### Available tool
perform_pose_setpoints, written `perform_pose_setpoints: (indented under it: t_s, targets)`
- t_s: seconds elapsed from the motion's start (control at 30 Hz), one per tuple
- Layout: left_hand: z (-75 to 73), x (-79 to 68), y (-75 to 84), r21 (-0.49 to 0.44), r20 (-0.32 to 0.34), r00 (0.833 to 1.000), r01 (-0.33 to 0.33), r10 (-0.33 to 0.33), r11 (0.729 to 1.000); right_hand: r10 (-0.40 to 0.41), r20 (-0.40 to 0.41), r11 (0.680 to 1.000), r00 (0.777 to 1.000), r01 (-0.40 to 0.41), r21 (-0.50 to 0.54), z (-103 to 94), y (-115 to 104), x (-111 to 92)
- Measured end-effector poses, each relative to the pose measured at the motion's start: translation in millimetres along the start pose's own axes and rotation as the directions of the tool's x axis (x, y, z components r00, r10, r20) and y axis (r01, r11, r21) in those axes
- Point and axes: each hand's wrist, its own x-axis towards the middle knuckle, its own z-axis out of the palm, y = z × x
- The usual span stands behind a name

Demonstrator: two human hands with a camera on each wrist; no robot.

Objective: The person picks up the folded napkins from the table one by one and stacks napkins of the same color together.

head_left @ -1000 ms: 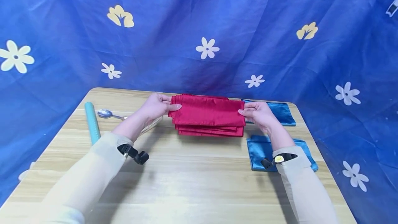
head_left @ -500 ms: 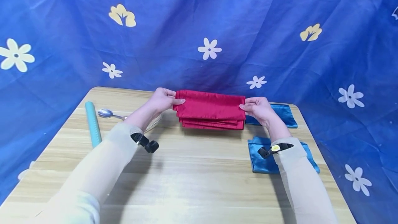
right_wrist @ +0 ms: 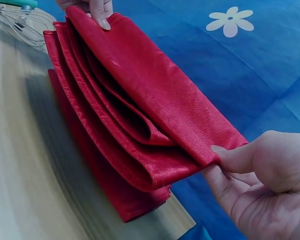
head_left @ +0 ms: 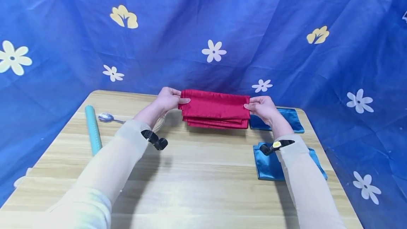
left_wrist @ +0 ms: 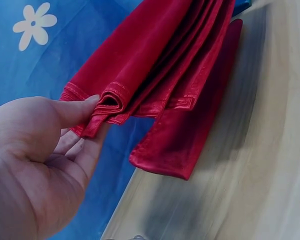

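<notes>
A folded red satin cloth [head_left: 216, 105] hangs in several layers above the back of the table, stretched between both hands. My left hand [head_left: 170, 100] pinches its left end, thumb on the front and fingers behind; the left wrist view shows this thumb [left_wrist: 80, 111] against the rolled, hemmed edge. At the other end my right hand [head_left: 262, 108] pinches the top fold, and the right wrist view shows the layers gaping below it. Beneath is a lower red piece [right_wrist: 115, 175]; I cannot tell whether it belongs to the same cloth.
Two folded blue satin cloths [head_left: 288, 118] lie on the right of the wooden table [head_left: 203, 179]. On the left are a teal rod-like thing [head_left: 93, 130], a metal spoon [head_left: 106, 117] and a wire whisk [right_wrist: 25, 25]. A blue flowered curtain [head_left: 178, 27] hangs behind.
Both hands have raised the red cloth and moved it a little toward the back. A red strip that showed behind its top edge is now hidden.
</notes>
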Motion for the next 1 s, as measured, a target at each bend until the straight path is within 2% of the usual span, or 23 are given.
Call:
perform_pose_setpoints:
  t_s: [0.47,0.73,1.0]
  targets:
    - [6.0,17.4,-1.4,0.040,-0.079,0.997,0.006,-0.003,0.999,0.018,-0.041,1.000,0.999,-0.018,0.000,4.6,0,26]
    - [11.8,30.5,-3.8,0.050,-0.062,0.998,0.033,-0.030,0.998,0.037,-0.070,0.999,0.997,-0.039,-0.031,3.9,7,34]
    - [16.6,42.9,-14.9,0.054,-0.092,0.993,0.081,-0.076,0.995,0.039,-0.098,0.999,0.994,-0.036,0.035,14.8,20,45]
